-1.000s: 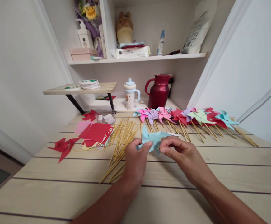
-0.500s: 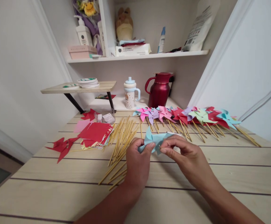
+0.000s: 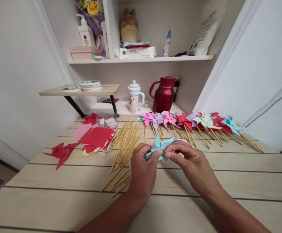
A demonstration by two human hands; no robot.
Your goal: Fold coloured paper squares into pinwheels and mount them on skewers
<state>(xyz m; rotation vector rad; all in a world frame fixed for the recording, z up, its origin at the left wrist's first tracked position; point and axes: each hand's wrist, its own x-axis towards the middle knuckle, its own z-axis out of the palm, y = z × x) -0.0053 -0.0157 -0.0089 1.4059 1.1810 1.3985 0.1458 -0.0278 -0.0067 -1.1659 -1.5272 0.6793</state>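
Nearest to me, I see both hands working together just above the wooden table [image 3: 204, 207]. My left hand [image 3: 143, 168] pinches the left side of a light blue paper pinwheel [image 3: 160, 146] between thumb and fingers, and my right hand [image 3: 191, 161] closes its fingertips on the middle of the same piece, as if pressing the folded corners to the centre. The blue piece is held a little above the table, in the middle of the scene, and I see no stick on it. So I judge this one is only half made: the blades are folded, the fixing to a stick is not done.

Just to the left of my hands lies a loose pile of bamboo sticks [image 3: 125, 142], many of them unused. Further left is a stack of paper squares [image 3: 97, 139], mostly red on top, and a cut red piece [image 3: 62, 151] lies apart at the table edge. So material remains for many more.

At the far right, a row of finished pinwheels [image 3: 189, 120] on sticks lies side by side, in pink, purple, red, green and blue. Behind them stand a red jug [image 3: 164, 94] and a cup with lid [image 3: 134, 97].
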